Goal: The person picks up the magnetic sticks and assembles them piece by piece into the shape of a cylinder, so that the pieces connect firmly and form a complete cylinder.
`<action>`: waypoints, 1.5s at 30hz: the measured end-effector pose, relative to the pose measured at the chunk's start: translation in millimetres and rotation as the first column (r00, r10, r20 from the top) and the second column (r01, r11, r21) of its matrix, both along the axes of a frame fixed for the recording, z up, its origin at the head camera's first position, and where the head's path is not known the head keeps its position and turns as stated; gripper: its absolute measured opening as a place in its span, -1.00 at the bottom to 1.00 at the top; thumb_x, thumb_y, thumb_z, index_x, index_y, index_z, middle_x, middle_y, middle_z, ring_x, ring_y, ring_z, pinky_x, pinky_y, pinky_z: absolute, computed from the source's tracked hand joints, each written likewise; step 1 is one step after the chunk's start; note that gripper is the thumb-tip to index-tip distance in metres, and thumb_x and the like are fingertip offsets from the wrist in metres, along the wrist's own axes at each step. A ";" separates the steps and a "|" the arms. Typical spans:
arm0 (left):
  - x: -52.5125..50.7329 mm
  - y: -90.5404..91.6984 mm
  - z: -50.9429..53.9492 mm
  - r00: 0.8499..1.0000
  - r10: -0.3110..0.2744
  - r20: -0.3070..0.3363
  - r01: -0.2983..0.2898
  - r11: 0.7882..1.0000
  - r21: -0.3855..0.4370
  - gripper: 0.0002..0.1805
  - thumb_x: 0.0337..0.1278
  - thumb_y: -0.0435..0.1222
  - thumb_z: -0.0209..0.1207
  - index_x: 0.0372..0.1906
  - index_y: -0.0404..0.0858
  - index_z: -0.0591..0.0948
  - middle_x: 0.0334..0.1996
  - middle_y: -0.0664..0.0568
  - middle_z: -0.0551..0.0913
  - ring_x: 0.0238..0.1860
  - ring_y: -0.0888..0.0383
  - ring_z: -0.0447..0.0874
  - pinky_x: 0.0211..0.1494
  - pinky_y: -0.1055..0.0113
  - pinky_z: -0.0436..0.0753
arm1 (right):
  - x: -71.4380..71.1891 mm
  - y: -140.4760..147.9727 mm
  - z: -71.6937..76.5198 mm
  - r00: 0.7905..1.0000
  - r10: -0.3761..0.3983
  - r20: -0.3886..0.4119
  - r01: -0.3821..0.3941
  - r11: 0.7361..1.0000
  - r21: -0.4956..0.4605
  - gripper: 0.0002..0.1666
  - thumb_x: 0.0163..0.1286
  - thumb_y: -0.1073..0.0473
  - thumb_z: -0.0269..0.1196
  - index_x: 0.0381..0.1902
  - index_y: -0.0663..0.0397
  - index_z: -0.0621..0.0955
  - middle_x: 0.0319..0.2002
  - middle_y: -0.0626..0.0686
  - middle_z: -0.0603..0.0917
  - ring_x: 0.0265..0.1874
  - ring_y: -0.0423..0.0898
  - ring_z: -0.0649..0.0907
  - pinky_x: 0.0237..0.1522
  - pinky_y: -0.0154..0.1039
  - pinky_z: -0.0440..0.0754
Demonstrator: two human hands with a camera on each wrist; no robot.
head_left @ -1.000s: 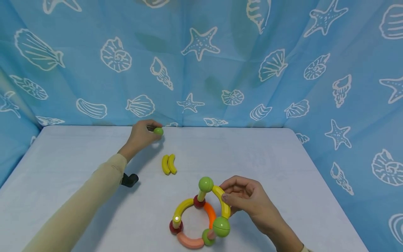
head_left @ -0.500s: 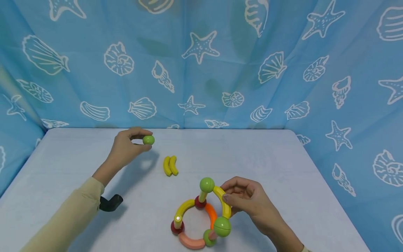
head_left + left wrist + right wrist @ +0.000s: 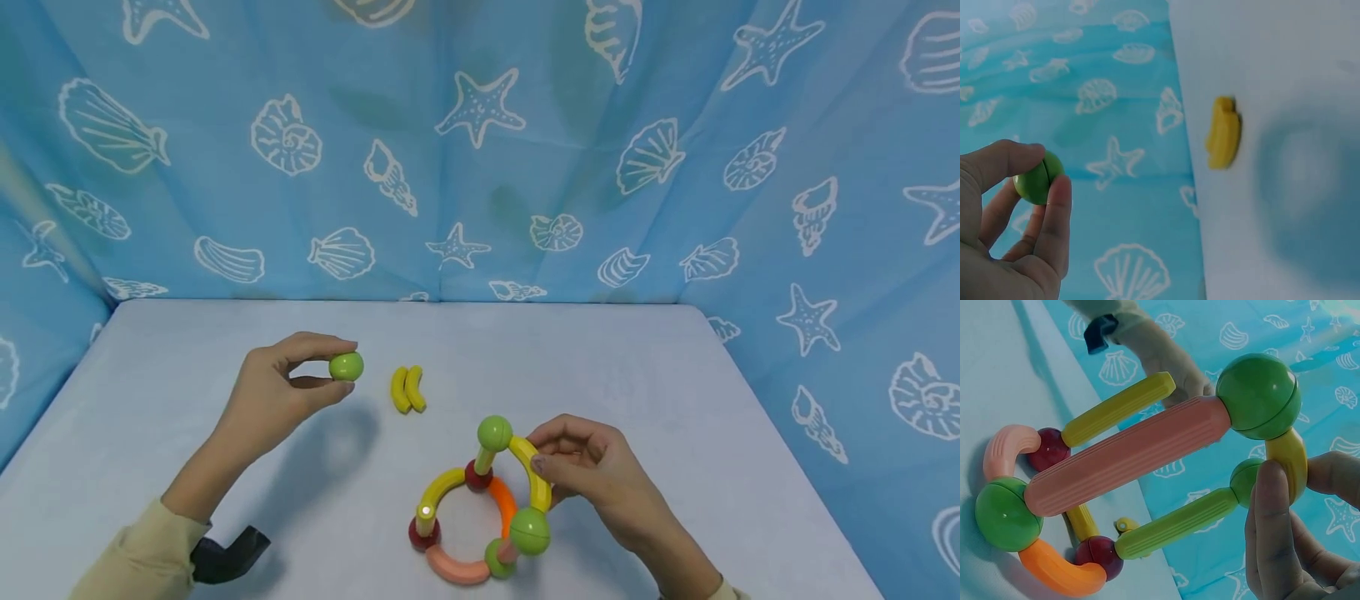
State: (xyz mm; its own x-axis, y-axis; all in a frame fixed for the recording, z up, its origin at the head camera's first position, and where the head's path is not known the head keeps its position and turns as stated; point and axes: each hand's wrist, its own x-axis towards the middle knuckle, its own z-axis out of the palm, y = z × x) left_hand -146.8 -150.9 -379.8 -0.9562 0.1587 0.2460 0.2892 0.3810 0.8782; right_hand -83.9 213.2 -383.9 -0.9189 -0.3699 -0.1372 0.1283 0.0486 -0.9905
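My left hand [image 3: 277,392] pinches a green ball [image 3: 347,367] between thumb and fingertips, raised above the table; a seam shows on the ball in the left wrist view. With my right hand [image 3: 600,471] I pinch a curved yellow stick [image 3: 532,477] that joins two green balls at the top of a ball-and-stick frame. The frame's base is a ring of curved sticks, including an orange one [image 3: 504,504] and a pink one [image 3: 459,570], with dark red balls [image 3: 424,533] and a green one. Straight sticks rise from it; the yellow upright [image 3: 426,518] has a bare top end.
Two curved yellow sticks [image 3: 408,389] lie side by side on the white table [image 3: 600,358] beyond the frame. A black wrist mount [image 3: 228,557] sits at the left sleeve. A blue shell-print curtain [image 3: 480,192] stands behind the table and at its sides.
My left hand has come back from the table's far edge toward me and leftward, carrying the green ball. The right hand and the frame have stayed almost still.
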 end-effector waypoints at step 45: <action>98.1 41.6 15.0 0.957 -0.256 0.133 0.231 0.956 0.179 -0.53 -0.02 -0.46 0.45 0.00 0.07 0.74 -0.03 0.12 0.63 -0.05 0.10 0.66 -0.13 0.22 0.73 | 0.8 -2.5 -2.1 0.999 -0.030 0.016 0.030 0.999 0.036 -0.67 0.35 0.29 0.32 0.00 0.36 0.57 -0.26 0.29 0.63 -0.46 -0.06 0.65 -0.35 0.04 0.73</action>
State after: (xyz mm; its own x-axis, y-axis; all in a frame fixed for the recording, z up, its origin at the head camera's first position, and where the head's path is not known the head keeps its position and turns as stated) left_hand -48.7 -109.3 -364.8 -0.9214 0.3623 0.1408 0.2126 0.1667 0.9628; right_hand -83.2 210.7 -386.1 -0.9270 -0.3368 -0.1648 0.1461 0.0802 -0.9860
